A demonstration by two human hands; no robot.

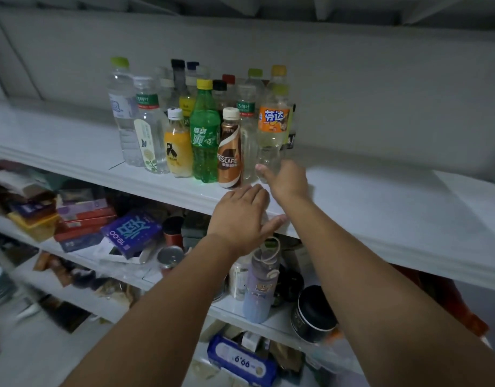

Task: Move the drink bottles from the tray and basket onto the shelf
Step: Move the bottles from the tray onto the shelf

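Standing upright, the Fanta bottle (273, 127) rises just ahead of the right hand (289, 181) — thumb at its base, fingers hidden, hold unclear; left hand (240, 216) spread, empty, farther back.

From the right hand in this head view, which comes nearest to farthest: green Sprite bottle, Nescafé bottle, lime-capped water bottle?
1. Nescafé bottle, just left of the right hand.
2. Green Sprite bottle, further left.
3. Lime-capped water bottle, far left end.
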